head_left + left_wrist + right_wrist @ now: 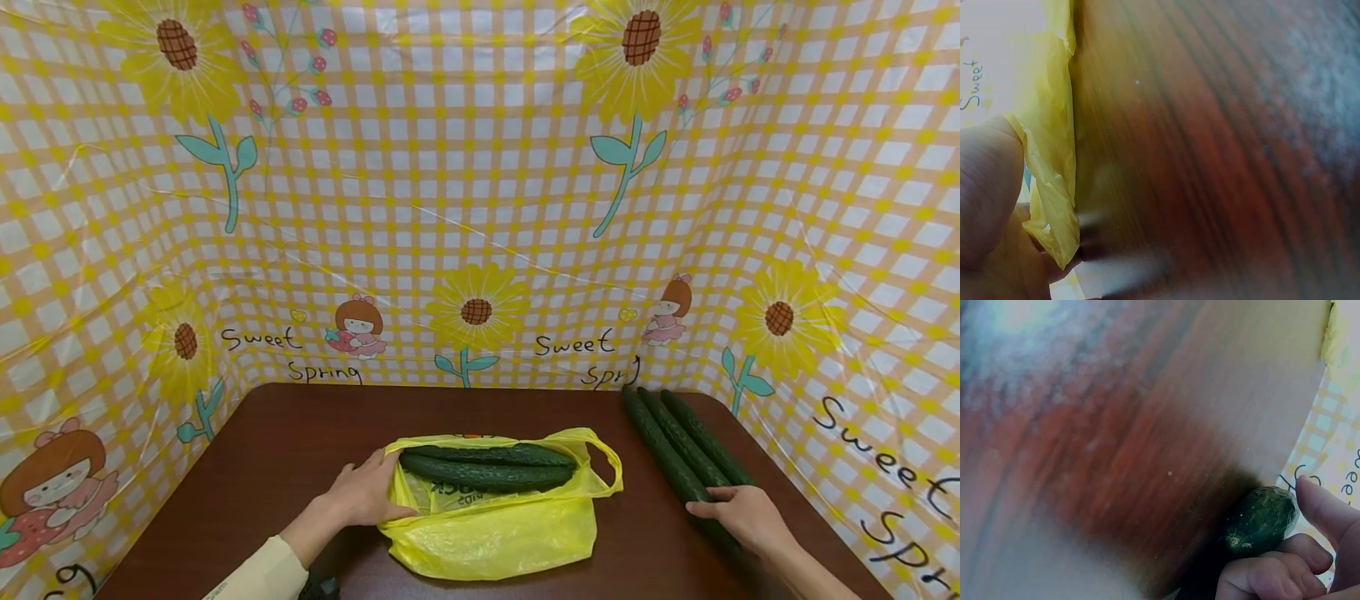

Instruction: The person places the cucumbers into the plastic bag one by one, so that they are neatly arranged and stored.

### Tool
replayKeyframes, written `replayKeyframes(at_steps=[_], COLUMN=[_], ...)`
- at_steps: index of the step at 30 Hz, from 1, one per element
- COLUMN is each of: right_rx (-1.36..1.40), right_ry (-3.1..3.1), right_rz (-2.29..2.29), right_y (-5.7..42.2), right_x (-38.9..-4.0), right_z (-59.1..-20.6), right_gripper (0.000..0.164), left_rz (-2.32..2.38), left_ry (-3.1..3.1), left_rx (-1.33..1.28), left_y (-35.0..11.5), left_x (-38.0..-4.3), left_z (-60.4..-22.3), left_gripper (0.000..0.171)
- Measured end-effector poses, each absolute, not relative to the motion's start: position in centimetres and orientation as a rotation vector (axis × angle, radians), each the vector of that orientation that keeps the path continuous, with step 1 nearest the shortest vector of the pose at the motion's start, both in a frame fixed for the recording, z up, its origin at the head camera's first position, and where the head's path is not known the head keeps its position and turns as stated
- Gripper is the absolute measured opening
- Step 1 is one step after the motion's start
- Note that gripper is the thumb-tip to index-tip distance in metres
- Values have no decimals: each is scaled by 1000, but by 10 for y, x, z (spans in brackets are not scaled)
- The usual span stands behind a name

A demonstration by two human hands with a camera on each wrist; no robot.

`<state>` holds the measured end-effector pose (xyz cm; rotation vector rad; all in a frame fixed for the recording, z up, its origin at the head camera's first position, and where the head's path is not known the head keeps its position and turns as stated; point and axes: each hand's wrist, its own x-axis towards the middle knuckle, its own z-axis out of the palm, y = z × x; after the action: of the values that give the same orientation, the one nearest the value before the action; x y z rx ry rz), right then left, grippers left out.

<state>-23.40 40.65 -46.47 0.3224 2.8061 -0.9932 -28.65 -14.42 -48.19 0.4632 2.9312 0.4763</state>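
A yellow plastic bag (491,542) lies on its side on the table, its mouth facing up and its loop handle at the right. At least two dark green cucumbers (487,475) lie lengthwise inside. My left hand (367,492) holds the left end of the bag's mouth, thumb on the near rim and fingers at the far rim. In the left wrist view, yellow film (1050,187) runs between thumb and fingers. On the right, my right hand (750,517) grips the leftmost cucumber (663,450) of three near its front end. The right wrist view shows that cucumber's tip (1260,522) between thumb and curled fingers.
Two more cucumbers, a middle one (686,442) and a right one (705,437), lie alongside the gripped one. The dark brown table (300,433) is enclosed by checked, flower-printed cloth (480,208) at the back and sides. A small dark object (321,588) shows below the left wrist.
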Motion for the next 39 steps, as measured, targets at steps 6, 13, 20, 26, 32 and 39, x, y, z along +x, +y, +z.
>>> replayKeyframes(at_steps=[6, 13, 20, 26, 32, 39], right_rx=[334, 341, 341, 327, 341, 412], right_ry=[2856, 2906, 2884, 2847, 2830, 2778], right_rz=[-972, -867, -858, -853, -889, -1032], right_y=[405, 407, 407, 407, 407, 409], right_x=[-234, -233, -234, -236, -235, -238], right_z=[-466, -470, -470, -470, -470, -475], right_gripper=[87, 90, 97, 102, 100, 100], left_rz=[474, 485, 486, 493, 483, 491], left_ry=[2932, 2928, 2926, 2915, 2926, 2927], left_rx=[457, 476, 468, 480, 488, 482], left_y=[-145, -144, -145, -145, -145, -144], left_x=[-287, -286, -287, -285, -285, -284], left_z=[-482, -483, -482, -480, -481, -479], left_gripper=[106, 104, 104, 104, 104, 103])
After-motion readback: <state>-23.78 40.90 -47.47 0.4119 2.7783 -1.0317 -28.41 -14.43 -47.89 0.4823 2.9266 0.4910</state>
